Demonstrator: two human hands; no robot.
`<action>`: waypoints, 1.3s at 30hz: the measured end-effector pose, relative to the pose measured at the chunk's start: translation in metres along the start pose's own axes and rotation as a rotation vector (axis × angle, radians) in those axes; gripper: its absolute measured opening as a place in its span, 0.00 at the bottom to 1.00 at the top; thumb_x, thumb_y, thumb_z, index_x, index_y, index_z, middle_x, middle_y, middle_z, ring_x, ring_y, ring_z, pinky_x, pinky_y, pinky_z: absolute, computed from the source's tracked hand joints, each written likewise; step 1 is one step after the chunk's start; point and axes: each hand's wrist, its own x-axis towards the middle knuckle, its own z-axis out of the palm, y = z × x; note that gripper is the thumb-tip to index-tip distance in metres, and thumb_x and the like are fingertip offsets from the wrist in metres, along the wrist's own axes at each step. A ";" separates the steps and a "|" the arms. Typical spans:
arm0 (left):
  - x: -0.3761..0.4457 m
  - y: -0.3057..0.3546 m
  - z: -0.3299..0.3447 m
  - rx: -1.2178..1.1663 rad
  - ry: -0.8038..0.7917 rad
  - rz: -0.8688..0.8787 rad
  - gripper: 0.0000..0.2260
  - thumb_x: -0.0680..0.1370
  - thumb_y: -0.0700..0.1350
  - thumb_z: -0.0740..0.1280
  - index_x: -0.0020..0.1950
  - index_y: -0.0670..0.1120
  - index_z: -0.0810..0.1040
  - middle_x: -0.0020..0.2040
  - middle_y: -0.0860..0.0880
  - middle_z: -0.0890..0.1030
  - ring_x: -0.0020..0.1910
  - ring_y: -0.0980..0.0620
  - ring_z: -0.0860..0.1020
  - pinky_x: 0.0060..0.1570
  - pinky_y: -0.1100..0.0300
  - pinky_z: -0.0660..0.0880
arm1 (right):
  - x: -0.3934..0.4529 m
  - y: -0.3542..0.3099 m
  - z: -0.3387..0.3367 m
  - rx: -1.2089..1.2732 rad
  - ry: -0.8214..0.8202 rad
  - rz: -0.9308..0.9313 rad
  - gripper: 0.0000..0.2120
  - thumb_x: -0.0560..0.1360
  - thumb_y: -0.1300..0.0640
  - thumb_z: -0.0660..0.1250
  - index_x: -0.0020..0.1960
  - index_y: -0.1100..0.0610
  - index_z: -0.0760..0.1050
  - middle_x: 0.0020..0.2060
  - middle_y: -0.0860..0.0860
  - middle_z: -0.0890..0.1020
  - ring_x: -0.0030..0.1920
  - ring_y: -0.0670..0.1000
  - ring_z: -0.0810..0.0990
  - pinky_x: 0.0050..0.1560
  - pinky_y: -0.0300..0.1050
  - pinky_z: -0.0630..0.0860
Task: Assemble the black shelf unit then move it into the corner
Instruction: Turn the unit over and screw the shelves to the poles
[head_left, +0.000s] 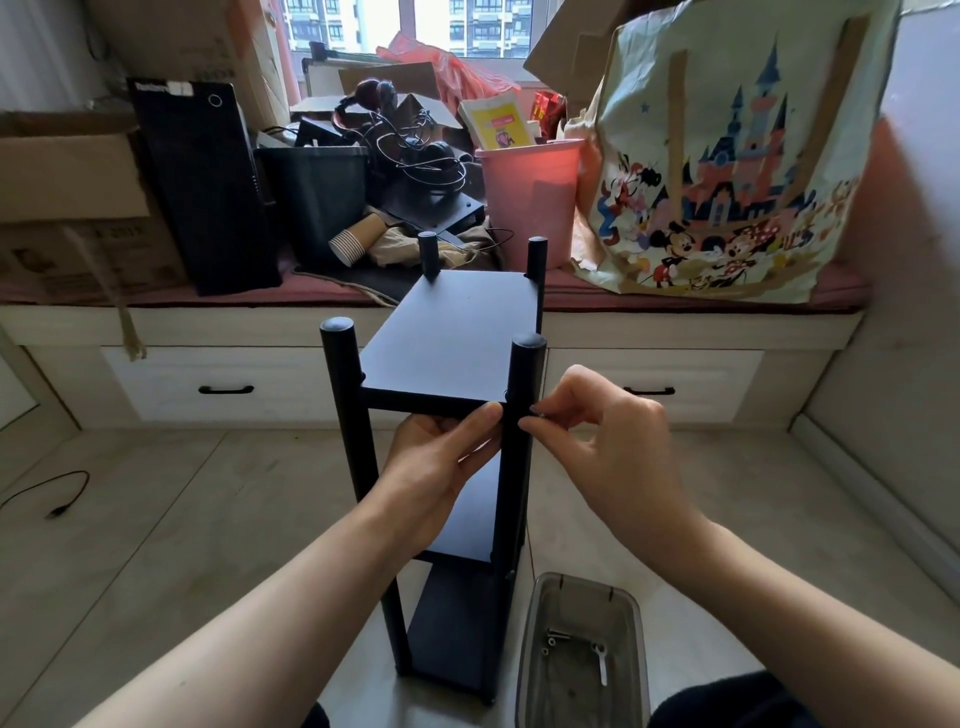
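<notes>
**A:** Item one, please: the unit and where it stands.

**B:** Black shelf unit (452, 332), upright on the floor (182, 519) just in front of me, before the window seat (701, 312). Four round posts, three panels seated: top, middle, bottom. I judge it mostly built.

**A:** Hands?

**B:** Left hand (441, 467): grip wrapped around the near right post (522, 395) just under the top panel, thumb laid along the panel's front edge, steadying. Right hand (597, 431): fingertips pinching a small fastener (535, 410), apparently a screw, pressed against the same post at the level of that panel. Too small to tell how far in it sits.

**A:** Spare parts?

**B:** Clear plastic tray (587, 597) on the floor at the unit's right foot; a few screws and washers and a small wrench (600, 660) lie in it.

**A:** Remaining work?

**B:** My judgement: this corner joint is in hand; the loose hardware suggests more fixings to go, though I cannot tell which joints lack them. The move into the corner is not yet done; the unit stands in open floor.
</notes>
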 end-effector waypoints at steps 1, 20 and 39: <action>0.000 0.000 0.000 0.001 -0.002 -0.001 0.16 0.74 0.42 0.70 0.60 0.38 0.81 0.58 0.39 0.84 0.59 0.43 0.82 0.58 0.57 0.80 | 0.000 0.001 -0.001 0.049 -0.011 0.039 0.09 0.71 0.60 0.77 0.40 0.54 0.77 0.34 0.44 0.82 0.39 0.43 0.81 0.40 0.30 0.74; 0.002 -0.002 0.001 -0.031 -0.026 0.010 0.11 0.74 0.43 0.71 0.54 0.45 0.87 0.58 0.41 0.84 0.59 0.44 0.83 0.55 0.58 0.80 | 0.002 -0.007 -0.002 -0.304 -0.028 -0.183 0.09 0.70 0.65 0.75 0.39 0.58 0.75 0.29 0.47 0.75 0.30 0.46 0.70 0.37 0.32 0.68; 0.004 -0.002 -0.001 -0.019 -0.021 -0.010 0.15 0.73 0.43 0.71 0.58 0.38 0.82 0.57 0.38 0.84 0.58 0.42 0.83 0.55 0.58 0.80 | 0.002 0.004 -0.003 0.128 -0.038 0.091 0.11 0.69 0.57 0.78 0.38 0.51 0.76 0.32 0.45 0.81 0.36 0.42 0.81 0.38 0.29 0.74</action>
